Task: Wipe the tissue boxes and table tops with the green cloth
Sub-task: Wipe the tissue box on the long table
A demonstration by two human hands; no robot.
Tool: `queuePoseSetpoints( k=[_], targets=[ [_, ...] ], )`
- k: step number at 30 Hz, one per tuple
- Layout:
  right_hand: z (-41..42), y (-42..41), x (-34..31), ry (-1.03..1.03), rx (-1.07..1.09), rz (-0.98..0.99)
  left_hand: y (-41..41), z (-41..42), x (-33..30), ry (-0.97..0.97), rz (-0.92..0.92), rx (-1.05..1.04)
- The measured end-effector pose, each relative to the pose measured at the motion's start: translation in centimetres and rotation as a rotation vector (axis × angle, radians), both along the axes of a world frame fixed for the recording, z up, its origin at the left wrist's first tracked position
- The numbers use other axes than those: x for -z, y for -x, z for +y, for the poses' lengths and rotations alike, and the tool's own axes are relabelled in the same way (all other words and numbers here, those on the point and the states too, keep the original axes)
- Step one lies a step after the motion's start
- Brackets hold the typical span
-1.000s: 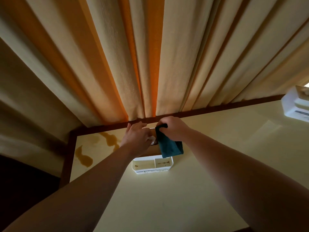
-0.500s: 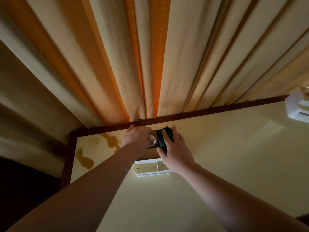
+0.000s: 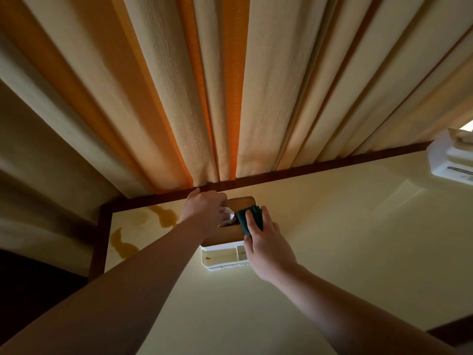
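Head view.

Table top: pale yellow, dark brown border along the far and left edges. Brown stains near the far left corner.

Tissue box: white body, brown wooden lid, standing near the far edge, left of the middle. Open white compartments along its near side. White tissue protruding from the lid slot.

Green cloth: dark green, bunched, lying on the right part of the box lid.

Right hand: fingers extended and flat, pressing the cloth down onto the lid; nothing gripped, palm over the box's near right corner.

Left hand: at the far left side of the box, fingers bent about the tissue at the slot; whether it actually pinches the tissue, I cannot tell.

Second tissue box: white, at the far right corner, partly cut off by the frame.

Curtain: cream and orange pleats, hanging down to the far edge of the table.
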State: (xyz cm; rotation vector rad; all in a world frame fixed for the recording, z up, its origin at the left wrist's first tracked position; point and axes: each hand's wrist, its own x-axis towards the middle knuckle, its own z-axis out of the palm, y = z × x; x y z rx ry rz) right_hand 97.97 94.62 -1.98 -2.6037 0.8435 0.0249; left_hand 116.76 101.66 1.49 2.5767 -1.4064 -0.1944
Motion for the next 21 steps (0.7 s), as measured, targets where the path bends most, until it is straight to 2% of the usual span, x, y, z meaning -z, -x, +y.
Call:
queuePoseSetpoints(
  k=[9,15,21],
  targets=[
    [-3.5,-4.1,-1.0,-0.017,0.0,0.031,-0.7,-0.5,0.1,-0.055,0.043,-0.003],
    [-1.4,-1.2,0.2,-0.032,0.028,-0.01,-0.5,-0.4,-0.1,-0.05,0.034,-0.028],
    [0.4,0.5,-0.1,-0.014,0.029,-0.018,-0.7,-0.3,0.5,0.009,0.119,-0.05]
  ],
)
